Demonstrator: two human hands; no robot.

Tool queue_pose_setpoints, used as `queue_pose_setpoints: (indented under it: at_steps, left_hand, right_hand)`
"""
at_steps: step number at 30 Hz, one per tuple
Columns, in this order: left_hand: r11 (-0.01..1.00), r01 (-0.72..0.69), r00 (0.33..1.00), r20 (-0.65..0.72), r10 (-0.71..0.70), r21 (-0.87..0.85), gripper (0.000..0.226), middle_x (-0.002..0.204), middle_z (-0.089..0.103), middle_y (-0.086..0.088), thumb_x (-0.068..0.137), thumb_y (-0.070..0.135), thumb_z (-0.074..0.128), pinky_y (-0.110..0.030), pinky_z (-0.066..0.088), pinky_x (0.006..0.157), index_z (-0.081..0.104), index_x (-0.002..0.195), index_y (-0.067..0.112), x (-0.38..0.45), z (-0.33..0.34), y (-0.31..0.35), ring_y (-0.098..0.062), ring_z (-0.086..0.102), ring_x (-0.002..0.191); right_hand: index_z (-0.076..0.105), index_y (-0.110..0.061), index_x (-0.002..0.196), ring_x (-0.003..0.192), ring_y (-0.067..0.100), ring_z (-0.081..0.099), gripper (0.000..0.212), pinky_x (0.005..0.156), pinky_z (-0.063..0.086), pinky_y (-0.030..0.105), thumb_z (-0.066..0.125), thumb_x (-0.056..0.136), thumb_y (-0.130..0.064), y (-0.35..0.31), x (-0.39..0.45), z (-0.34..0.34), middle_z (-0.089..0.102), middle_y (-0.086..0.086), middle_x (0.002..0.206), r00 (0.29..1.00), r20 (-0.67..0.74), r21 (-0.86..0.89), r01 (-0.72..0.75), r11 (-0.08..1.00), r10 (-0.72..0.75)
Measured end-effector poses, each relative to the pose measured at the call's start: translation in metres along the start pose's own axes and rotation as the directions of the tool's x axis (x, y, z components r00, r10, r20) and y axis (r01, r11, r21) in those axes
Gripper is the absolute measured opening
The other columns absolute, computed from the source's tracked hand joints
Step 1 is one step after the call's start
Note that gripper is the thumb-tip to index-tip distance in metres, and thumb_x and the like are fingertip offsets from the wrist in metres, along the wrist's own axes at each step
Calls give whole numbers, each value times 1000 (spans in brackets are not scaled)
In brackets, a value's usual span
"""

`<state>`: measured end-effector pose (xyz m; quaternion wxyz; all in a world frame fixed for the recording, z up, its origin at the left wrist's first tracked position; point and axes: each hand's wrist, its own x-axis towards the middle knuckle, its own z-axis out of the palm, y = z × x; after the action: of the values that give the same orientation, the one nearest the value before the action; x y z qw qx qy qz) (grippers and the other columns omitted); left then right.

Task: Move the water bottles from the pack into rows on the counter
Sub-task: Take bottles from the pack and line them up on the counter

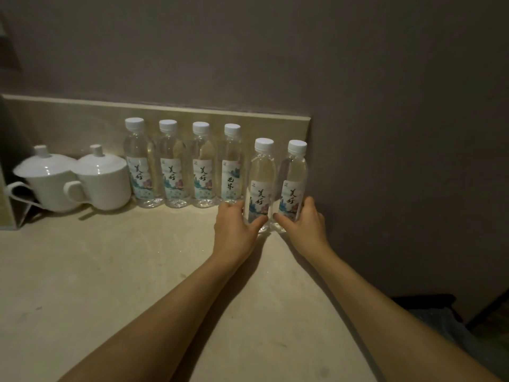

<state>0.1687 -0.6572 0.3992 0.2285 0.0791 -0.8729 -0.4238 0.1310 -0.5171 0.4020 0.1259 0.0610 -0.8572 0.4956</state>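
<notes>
Two lidded cups point(74, 177) at left. Four bottles point(184, 166) rowed against backsplash, centre. Two bottles point(278, 186) right of centre on desk point(110, 271), grasped low by left hand point(237, 230) and right hand point(303, 224), fingers wrapped. Placing step; next, alignment with row, then release.

- Left hand point(237, 230) hides its bottle point(261, 183)'s lower label.
- Dark rack point(11, 172) at the left edge, cut off.
- Dim heap point(451, 326) lower right, can't make it out.
</notes>
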Motion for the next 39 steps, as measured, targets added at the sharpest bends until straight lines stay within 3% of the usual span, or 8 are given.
queue_pose_setpoints:
  at_steps: [6, 10, 12, 15, 18, 21, 33, 39]
  left_hand:
    - [998, 63, 995, -80, -61, 25, 48, 128, 49, -10, 90, 31, 67, -33, 45, 103, 56, 133, 11, 12, 22, 10, -26, 54, 119]
    - [992, 74, 986, -155, -58, 103, 44, 123, 55, -10, 90, 33, 66, -34, 48, 95, 55, 128, 13, 17, 33, 15, -27, 57, 114]
    - [982, 88, 977, -204, -53, 167, 41, 115, 61, -6, 89, 36, 68, -35, 52, 86, 55, 121, 14, 20, 35, 16, -25, 60, 107]
    - [985, 125, 966, -241, -94, 119, 38, 101, 57, 0, 87, 35, 71, -26, 43, 70, 50, 110, 15, 21, 39, 17, -21, 60, 95]
    - [974, 148, 971, -212, -110, 173, 44, 112, 57, -7, 88, 38, 69, -33, 50, 79, 52, 117, 10, 27, 39, 18, -26, 59, 103]
    - [948, 119, 988, -131, -83, 294, 46, 121, 62, -12, 90, 40, 66, -40, 52, 91, 57, 124, 10, 38, 34, 21, -30, 60, 110]
    - [945, 97, 995, -55, -84, 311, 34, 105, 71, -15, 97, 31, 57, -43, 55, 88, 65, 114, 3, 49, 39, 21, -30, 66, 98]
    - [896, 39, 999, 1, -44, 443, 35, 92, 71, -12, 95, 38, 58, -42, 57, 80, 70, 105, 7, 57, 33, 18, -28, 67, 85]
  right_hand:
    - [51, -8, 114, 104, 25, 67, 46, 83, 57, 37, 78, 80, -22, 7, 27, 7, 67, 12, 118, 1000, 18, 43, -14, 999, 13]
    - [51, -7, 114, 105, 28, 67, 46, 79, 55, 33, 78, 80, -22, 12, 41, 9, 66, 14, 118, 1000, 13, 46, -7, 999, 7]
    - [51, -7, 115, 106, 29, 67, 47, 83, 57, 39, 78, 80, -23, 14, 46, 10, 65, 15, 120, 1000, 16, 55, -7, 998, 6]
    - [49, -7, 117, 107, 29, 66, 49, 84, 58, 41, 78, 81, -23, 16, 52, 11, 64, 15, 121, 1000, 26, 74, -8, 997, 6]
    - [49, -8, 121, 110, 28, 65, 51, 84, 58, 37, 77, 82, -24, 15, 57, 10, 63, 14, 124, 999, 54, 79, -10, 997, 5]
    - [48, -9, 124, 113, 30, 63, 53, 91, 56, 45, 77, 82, -26, 14, 59, 12, 61, 15, 126, 998, 60, 86, -26, 996, 20]
    - [47, -9, 123, 114, 30, 62, 52, 92, 55, 46, 75, 83, -26, 13, 65, 15, 60, 15, 127, 999, 49, 60, -20, 998, 17]
    - [45, -7, 128, 118, 30, 54, 58, 94, 51, 39, 75, 83, -28, 14, 66, 15, 49, 14, 129, 999, 35, -18, 14, 1000, -13]
